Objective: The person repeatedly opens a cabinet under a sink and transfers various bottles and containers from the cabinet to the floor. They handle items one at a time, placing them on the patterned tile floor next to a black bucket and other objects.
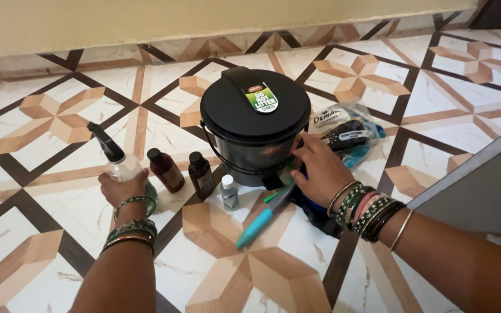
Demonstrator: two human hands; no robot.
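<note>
Both forearms are extended fwd from the lower edge of view, bangles worn at each wrist. The left hand [124,188] is curled shut in a grip, knuckles up, thumb side twd the right. The right hand [319,169] is laid palm-down, fingers spread & slightly bent.

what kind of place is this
Probably a room in a home, seen at floor level. The patterned tile floor meets a plain wall, and a small black lidded bin stands among household bottles, including a spray bottle.
</note>
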